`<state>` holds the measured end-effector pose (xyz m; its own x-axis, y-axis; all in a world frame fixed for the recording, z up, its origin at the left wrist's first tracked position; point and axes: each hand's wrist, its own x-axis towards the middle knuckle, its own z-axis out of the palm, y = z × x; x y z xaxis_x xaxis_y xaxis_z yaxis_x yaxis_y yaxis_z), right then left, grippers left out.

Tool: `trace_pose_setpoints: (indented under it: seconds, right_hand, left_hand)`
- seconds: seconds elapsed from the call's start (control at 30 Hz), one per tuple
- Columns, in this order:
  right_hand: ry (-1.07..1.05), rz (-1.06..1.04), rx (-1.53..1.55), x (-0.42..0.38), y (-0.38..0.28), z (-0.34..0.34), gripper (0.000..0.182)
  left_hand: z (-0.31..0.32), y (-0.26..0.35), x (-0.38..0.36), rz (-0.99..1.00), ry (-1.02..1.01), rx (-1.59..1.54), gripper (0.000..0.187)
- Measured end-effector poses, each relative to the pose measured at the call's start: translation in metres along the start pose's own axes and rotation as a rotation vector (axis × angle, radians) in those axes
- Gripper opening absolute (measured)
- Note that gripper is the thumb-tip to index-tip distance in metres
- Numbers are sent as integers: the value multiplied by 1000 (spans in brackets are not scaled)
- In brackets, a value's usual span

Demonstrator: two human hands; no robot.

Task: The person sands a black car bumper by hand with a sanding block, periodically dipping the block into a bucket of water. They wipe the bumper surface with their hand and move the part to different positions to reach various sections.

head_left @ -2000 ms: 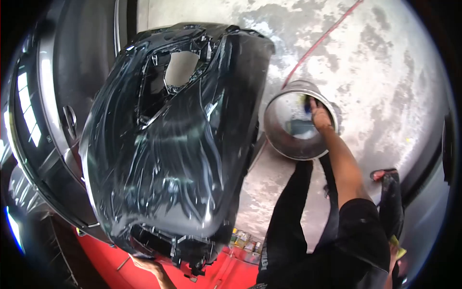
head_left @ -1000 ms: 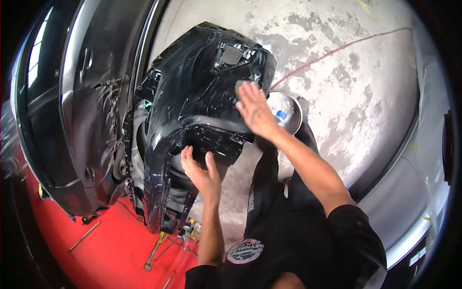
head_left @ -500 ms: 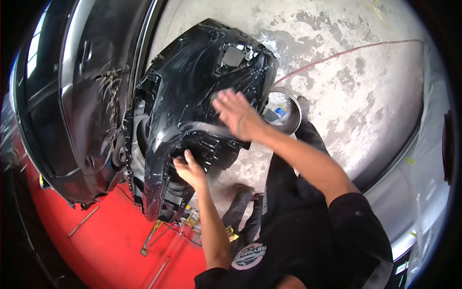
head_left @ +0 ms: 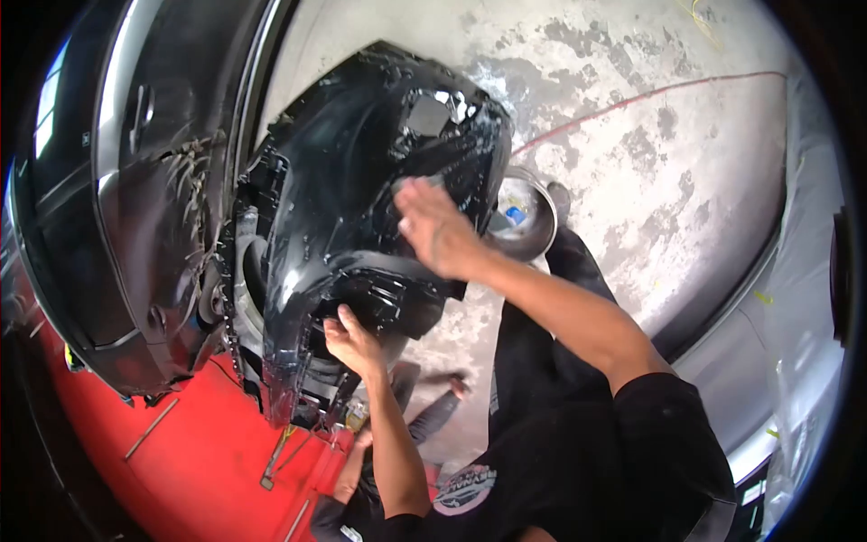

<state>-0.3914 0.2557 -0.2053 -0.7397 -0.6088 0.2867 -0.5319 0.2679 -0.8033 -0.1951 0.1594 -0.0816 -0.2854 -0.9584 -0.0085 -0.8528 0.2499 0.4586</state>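
Note:
A glossy black car bumper cover (head_left: 348, 158), wet and streaked, lies tilted in front of me with a square opening near its far end. My left hand (head_left: 352, 341) grips its near edge, thumb on top and fingers partly hidden behind the rim. My right hand (head_left: 438, 230) presses on the middle of the bumper cover, fingers together and blurred by motion. A small greyish patch shows at the fingertips; what it is I cannot make out. Beside the cover, close to my right forearm, stands a round bucket (head_left: 550, 217) with a blue item in it.
A dark car (head_left: 72, 208) with scraped-looking doors stands close on the left. Another person's hand (head_left: 346, 483) and sleeves show low in the view, near bottles (head_left: 358, 415). A red hose (head_left: 623, 108) crosses the concrete. Plastic sheeting (head_left: 813, 298) covers a silver car at right.
My right hand has moved slightly down over the bumper cover while my left keeps its hold. The other person's arms have shifted below the cover. The whole view has moved a little.

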Motion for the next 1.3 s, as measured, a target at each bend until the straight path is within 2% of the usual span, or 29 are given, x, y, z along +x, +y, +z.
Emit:
trace_pose_setpoints:
  seconds: [0.07, 0.13, 0.17, 0.2, 0.23, 0.27, 0.3, 0.33, 0.43, 0.47, 0.5, 0.53, 0.57, 0.6, 0.67, 0.7, 0.73, 0.8, 0.83, 0.87, 0.93, 1.0, 1.03, 1.07, 1.13, 1.17, 1.2, 1.27, 1.3]
  right_hand:
    - [33, -45, 47, 3, -6, -5, 30]
    - [-60, 52, 76, 23, 38, -15, 29]
    - [-440, 209, 60, 33, 84, -7, 29]
    - [-154, 169, -70, 34, 71, 0, 32]
    - [-56, 58, -20, 25, 45, 13, 33]
    - [29, -33, 40, 11, -15, 6, 34]
    - [-55, -24, 95, 8, -39, -6, 39]
    - [-54, -15, 97, 10, -33, -7, 39]
    - [-386, 205, 147, 49, 38, 8, 47]
    - [-386, 209, 146, 43, 24, 11, 47]
    - [-282, 147, 104, 34, 0, 12, 46]
    - [-182, 82, 56, 22, -20, 8, 46]
    - [-172, 15, 139, 10, -46, -12, 46]
    - [-169, -27, 169, 0, -42, -15, 46]
    - [-155, 20, 1, 14, 6, -19, 40]
    - [-319, 222, 18, 29, 47, -28, 34]
    - [-170, 182, -119, 13, 104, 5, 30]
    - [-356, 272, -3, 16, 71, -20, 33]
    - [-89, 72, -26, -1, 42, -18, 35]
    - [-106, 14, -14, -15, 12, -23, 36]
    - [-138, -56, 73, -18, 17, -33, 33]
    - [-171, 117, -135, 1, 80, -30, 32]
    - [-437, 414, 74, 8, 138, -31, 31]
    - [-442, 422, 76, 4, 131, -32, 31]
    - [-430, 207, -195, 9, 115, -33, 37]
    - [-305, 147, -175, -11, 96, -24, 45]
    - [-400, 202, 0, -14, 77, -35, 50]
    - [-400, 27, -83, -12, 96, -42, 49]
    - [-509, 99, -144, -1, 115, -46, 49]
  left_hand:
    - [-3, 8, -1, 9, -18, 13, 52]
    - [3, 5, 5, 47, 0, 12, 52]
    - [-1, 2, 1, 65, 9, 24, 52]
    - [-2, 7, 0, 61, 3, 52, 52]
    - [5, 12, 3, 63, 20, 30, 52]
    - [2, 12, -2, 55, 23, 28, 52]
    - [0, 8, -5, 50, 16, 38, 52]
    - [-2, 4, -5, 53, 3, 70, 51]
    - [-3, 7, -1, 75, 8, 106, 51]
    - [-4, 9, -1, 90, -1, 119, 51]
    - [-1, 1, -1, 140, 37, 92, 51]
    - [-1, 6, -2, 86, 17, 116, 52]
    - [0, 6, -1, 48, -3, 64, 53]
    - [-3, 5, -2, 6, -27, 25, 53]
    - [-4, -1, 2, 51, -30, 64, 54]
    - [-6, 1, 1, 52, -27, 81, 54]
    - [-7, 2, -1, 51, -22, 95, 54]
    - [-5, -4, 1, 109, -7, 57, 55]
    - [-5, -1, -1, 60, -24, 52, 55]
    - [-4, -6, -1, 47, -27, 28, 56]
    - [-4, -7, 0, 41, -27, 39, 56]
    - [-2, -8, 6, 63, -23, 53, 56]
    - [-5, -10, 2, 74, -27, 77, 56]
    - [-9, -10, -1, 70, -34, 83, 56]
    - [-1, -4, 1, 15, -14, 30, 56]
    - [-2, -2, 0, 4, -27, 19, 56]
    - [-4, -4, -2, -3, -30, 26, 56]
    - [-3, -8, 1, 42, -16, 84, 56]
    - [-2, -8, 1, 59, -12, 79, 57]
